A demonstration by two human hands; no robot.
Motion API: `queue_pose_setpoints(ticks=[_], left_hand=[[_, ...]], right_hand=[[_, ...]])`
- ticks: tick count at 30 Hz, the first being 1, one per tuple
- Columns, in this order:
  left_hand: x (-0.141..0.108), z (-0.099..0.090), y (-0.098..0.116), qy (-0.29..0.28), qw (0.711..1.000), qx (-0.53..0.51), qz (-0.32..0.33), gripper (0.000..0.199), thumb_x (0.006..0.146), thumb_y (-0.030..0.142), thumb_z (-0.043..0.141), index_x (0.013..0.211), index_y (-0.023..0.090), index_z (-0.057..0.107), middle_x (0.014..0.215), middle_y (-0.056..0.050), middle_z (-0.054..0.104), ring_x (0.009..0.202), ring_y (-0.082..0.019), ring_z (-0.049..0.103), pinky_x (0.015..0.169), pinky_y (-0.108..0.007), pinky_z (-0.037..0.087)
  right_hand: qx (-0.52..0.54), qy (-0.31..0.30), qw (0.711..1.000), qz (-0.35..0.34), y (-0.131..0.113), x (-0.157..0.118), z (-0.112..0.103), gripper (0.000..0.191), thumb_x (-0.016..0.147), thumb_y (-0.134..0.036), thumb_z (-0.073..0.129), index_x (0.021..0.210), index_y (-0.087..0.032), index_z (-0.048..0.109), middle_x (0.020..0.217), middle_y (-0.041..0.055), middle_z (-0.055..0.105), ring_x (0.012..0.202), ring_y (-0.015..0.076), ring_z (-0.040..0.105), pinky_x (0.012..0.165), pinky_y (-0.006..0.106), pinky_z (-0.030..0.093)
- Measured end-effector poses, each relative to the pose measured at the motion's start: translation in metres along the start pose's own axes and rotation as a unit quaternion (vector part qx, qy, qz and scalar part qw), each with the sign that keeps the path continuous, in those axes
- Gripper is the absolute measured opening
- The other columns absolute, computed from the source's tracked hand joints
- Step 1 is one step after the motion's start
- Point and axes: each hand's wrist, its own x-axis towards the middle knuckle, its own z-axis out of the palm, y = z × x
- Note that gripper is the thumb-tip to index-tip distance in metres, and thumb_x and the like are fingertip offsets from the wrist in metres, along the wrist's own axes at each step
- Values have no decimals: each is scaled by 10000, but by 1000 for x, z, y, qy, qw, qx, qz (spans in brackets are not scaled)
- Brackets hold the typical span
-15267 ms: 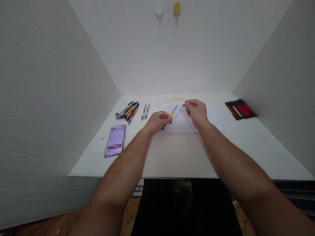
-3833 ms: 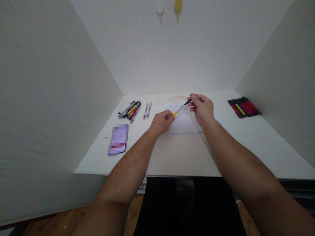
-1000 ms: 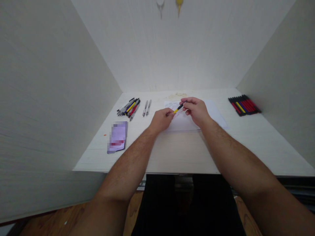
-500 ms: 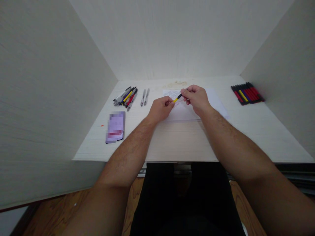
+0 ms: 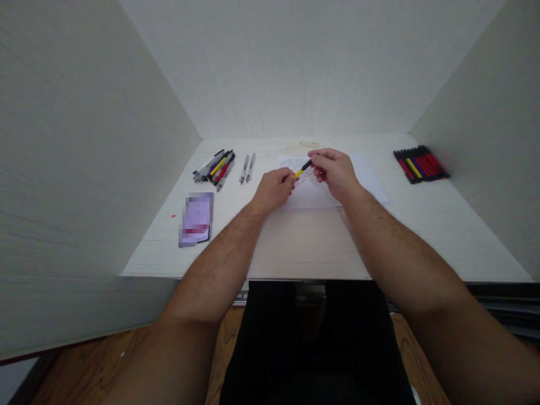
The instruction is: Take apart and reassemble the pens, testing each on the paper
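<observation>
Between my two hands is a yellow pen with a black end (image 5: 303,168), tilted up toward the right above the paper. My left hand (image 5: 276,187) pinches its yellow end. The thumb and fingers of my right hand (image 5: 333,169) close on the black end, partly hiding the tip. Beneath them lie white sheets of paper (image 5: 312,199), with handwriting near the upper left and some reddish marks in the middle.
Two clear pens (image 5: 247,168) lie left of the paper, beside a loose pile of mixed pens (image 5: 215,167). A phone with a blurred screen (image 5: 196,218) is nearer the front. A row of red, yellow and blue black-ended pens (image 5: 421,163) lies against the right wall (image 5: 485,140).
The fingers of my right hand have loosened and shifted slightly on the black end. My left hand stays on the yellow end. The whole view has shifted a little.
</observation>
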Motion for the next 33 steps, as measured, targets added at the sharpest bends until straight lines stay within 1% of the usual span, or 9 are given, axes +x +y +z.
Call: queue_pose_setpoints(ticks=[3,7,11,14,18,24,29,33], left_hand=[[-1,-1,3,-10,1000,-15,-11,262,888,274,443,733,172,627,650,-15,640,590,-115,576,586,-247,417],[-1,0,1,-11,1000,-26,-11,253,889,286,451,741,179,626,648,-12,640,582,-117,582,571,-248,413],[0,1,-3,-10,1000,-24,-7,232,887,292,465,765,185,631,667,-11,654,597,-120,584,579,-252,419],[0,0,-4,-7,1000,-8,0,184,863,279,504,770,186,632,683,-9,659,623,-124,579,589,-253,413],[0,-1,-2,13,1000,12,14,109,812,284,588,793,184,629,737,-9,664,660,-125,562,604,-254,405],[-2,-1,0,38,999,20,20,126,742,285,671,790,183,615,742,11,646,647,-112,525,613,-250,394],[-1,-1,2,30,999,22,13,113,786,293,626,771,182,634,727,-4,655,656,-124,542,614,-257,400],[0,0,0,8,1000,14,12,163,836,309,567,788,189,666,719,-17,671,686,-139,579,624,-260,419]], right_hand=[[21,-13,1000,9,-1,-1,0,184,708,-219,709,884,-167,695,650,-19,587,486,62,459,405,193,335],[25,-21,999,-6,-2,-2,0,145,700,-195,692,841,-164,707,566,-36,533,472,66,440,416,201,331],[6,-18,1000,-15,-1,-2,1,117,709,-249,716,793,-169,698,557,-34,526,476,71,445,420,206,329],[-6,-10,1000,-13,0,-2,1,169,713,-318,743,766,-173,674,554,-37,522,471,70,443,422,206,331],[-20,6,1000,-14,0,-1,1,269,701,-381,772,660,-183,593,518,-46,506,444,62,423,421,205,329],[-35,27,999,-19,-1,-3,4,324,701,-382,777,593,-190,539,458,-57,475,407,58,385,400,206,289],[-28,24,999,-11,-1,-3,4,342,687,-416,790,605,-190,546,467,-54,483,412,60,394,400,206,291],[7,5,1000,-1,-1,-3,2,262,689,-383,783,672,-176,624,503,-41,516,439,65,422,411,206,311]])
